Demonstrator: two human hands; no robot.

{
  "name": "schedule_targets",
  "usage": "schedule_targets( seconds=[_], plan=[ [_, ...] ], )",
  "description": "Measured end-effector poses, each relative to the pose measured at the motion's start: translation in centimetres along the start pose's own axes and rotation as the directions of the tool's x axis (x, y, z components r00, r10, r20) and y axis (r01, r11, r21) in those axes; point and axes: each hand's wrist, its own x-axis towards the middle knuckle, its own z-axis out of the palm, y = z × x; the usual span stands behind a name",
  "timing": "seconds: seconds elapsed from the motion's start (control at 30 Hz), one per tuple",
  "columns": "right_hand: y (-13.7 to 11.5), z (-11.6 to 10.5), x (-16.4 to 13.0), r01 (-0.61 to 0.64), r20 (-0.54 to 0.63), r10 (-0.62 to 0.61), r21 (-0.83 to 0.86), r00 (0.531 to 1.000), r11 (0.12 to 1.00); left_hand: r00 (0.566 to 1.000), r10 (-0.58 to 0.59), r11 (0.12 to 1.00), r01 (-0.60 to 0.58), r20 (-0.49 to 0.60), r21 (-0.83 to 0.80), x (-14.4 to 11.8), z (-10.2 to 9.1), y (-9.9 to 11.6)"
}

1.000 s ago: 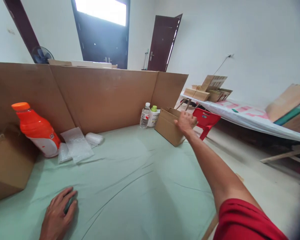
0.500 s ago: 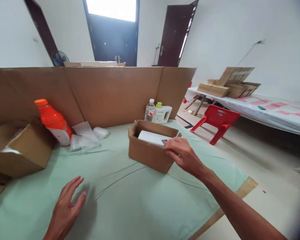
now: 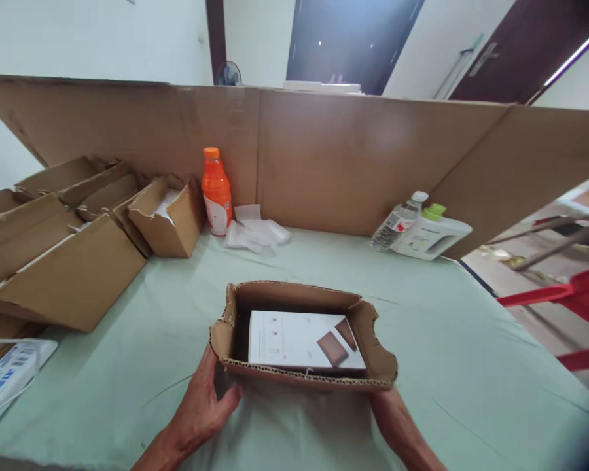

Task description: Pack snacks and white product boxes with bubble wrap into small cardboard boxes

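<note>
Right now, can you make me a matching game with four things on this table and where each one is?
Things:
1. open cardboard box
2. orange bottle
3. white jug with green cap
4. white packet

Places:
A. lying on its side at the far right, beside a clear water bottle
B. flat inside the box
C. between the left hand and right hand
D. upright against the cardboard wall

Pairs: 1-C, 2-D, 3-A, 4-B
</note>
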Motion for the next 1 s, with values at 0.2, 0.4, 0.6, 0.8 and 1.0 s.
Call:
schedule_targets(
  seconds=[0.2, 0.4, 0.6, 0.8, 1.0],
  plan=[
    [0.0, 3.0, 0.3, -0.002, -0.001, 0.002, -0.001, 1.0, 1.0, 0.999, -0.011, 0.991, 0.006, -0.036, -0.135, 2.1, 1.1, -0.2],
    [-1.4, 7.2, 5.3, 0.056, 0.146, -0.059, 0.025, 0.988, 0.998, 0.976, -0.136, 0.968, 0.094, -0.171, -0.231, 8.9, -0.7, -0.8],
    [-4.7, 11.0, 11.1, 0.028, 0.345, -0.056, 0.088, 0.937, 0.996, 0.937, -0.147, 0.972, 0.077, -0.316, -0.224, 12.2, -2.4, -2.9],
    [-5.4, 9.9, 17.9, 0.246, 0.264, -0.195, -0.18, 0.945, 0.952, 0.895, -0.175, 0.984, 0.141, -0.41, -0.112, 11.0, -1.2, -5.9],
    [-5.8, 13.1, 27.6, 0.413, 0.243, -0.345, -0.348, 0.907, 0.842, 0.902, -0.179, 0.984, 0.167, -0.393, -0.067, 10.3, -0.9, -8.1]
  ],
)
